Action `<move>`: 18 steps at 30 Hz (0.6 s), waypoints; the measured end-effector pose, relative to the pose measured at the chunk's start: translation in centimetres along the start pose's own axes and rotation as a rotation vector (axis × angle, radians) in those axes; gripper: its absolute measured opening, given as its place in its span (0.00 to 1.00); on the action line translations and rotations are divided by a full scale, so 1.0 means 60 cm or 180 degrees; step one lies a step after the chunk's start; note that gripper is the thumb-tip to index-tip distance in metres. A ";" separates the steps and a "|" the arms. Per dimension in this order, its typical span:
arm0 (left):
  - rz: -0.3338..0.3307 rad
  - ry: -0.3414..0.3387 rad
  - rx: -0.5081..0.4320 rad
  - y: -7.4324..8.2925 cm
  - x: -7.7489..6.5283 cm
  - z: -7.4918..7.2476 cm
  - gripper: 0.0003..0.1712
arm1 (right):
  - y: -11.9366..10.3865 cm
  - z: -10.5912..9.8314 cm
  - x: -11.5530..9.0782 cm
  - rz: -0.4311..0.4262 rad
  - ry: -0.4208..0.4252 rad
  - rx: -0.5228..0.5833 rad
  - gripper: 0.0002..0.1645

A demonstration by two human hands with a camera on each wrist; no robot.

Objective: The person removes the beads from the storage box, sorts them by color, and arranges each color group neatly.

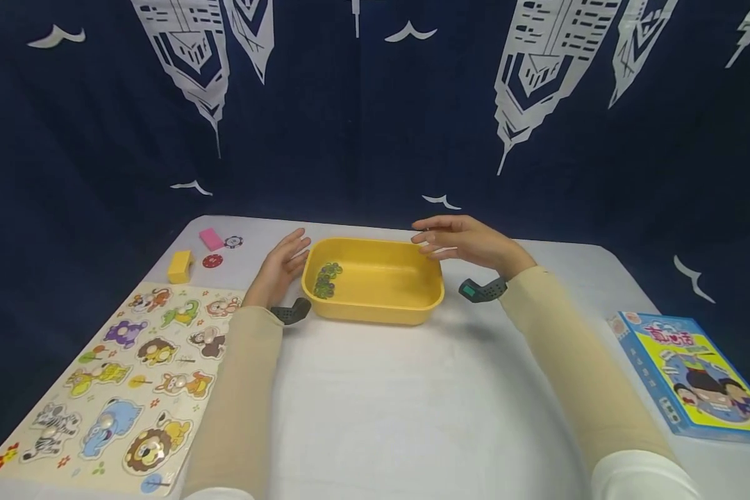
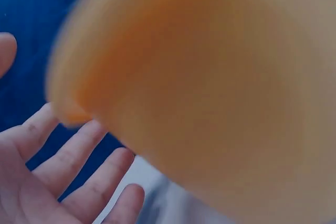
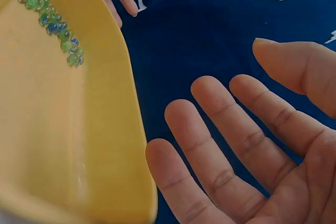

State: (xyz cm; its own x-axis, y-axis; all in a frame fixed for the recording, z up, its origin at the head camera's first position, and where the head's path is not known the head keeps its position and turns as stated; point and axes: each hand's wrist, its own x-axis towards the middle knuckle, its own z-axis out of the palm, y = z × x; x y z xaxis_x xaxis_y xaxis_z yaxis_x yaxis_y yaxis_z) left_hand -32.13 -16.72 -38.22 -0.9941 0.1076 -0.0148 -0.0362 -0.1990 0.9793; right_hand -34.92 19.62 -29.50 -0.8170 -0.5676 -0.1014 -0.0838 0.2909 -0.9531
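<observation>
A yellow plastic basin point(image 1: 375, 314) sits toward the back of the white table. Several green and blue glass marbles point(image 3: 52, 24) lie bunched along its left end. My left hand point(image 1: 278, 269) is beside the basin's left wall, fingers extended and fingertips right at the rim; in the left wrist view the basin point(image 2: 210, 103) is a large blur beside those fingers. Over at the right end, my right hand point(image 1: 465, 242) has its fingers spread near the back right corner. Its palm point(image 3: 289, 203) faces the basin in the right wrist view, with nothing held.
An animal peg puzzle board point(image 1: 144, 378) lies at the left. Behind it are a yellow block point(image 1: 180, 267), a pink block point(image 1: 211, 239), a red chip point(image 1: 212, 261) and a black-and-white chip point(image 1: 233, 242). A blue game box point(image 1: 694, 375) lies at the right edge.
</observation>
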 end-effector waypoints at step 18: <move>0.0293 -0.0418 -0.0288 -0.054 -0.022 -0.002 0.48 | 0.019 0.086 0.132 0.0231 -0.0348 0.0045 0.28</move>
State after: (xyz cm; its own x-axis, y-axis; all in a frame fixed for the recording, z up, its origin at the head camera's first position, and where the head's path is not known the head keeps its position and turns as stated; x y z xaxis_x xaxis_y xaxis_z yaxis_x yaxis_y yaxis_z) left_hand -30.71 -16.33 -41.43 -0.9719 0.2101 0.1065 0.0395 -0.3001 0.9531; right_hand -38.56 11.46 -32.87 -0.7535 -0.6262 -0.2001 -0.0179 0.3238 -0.9460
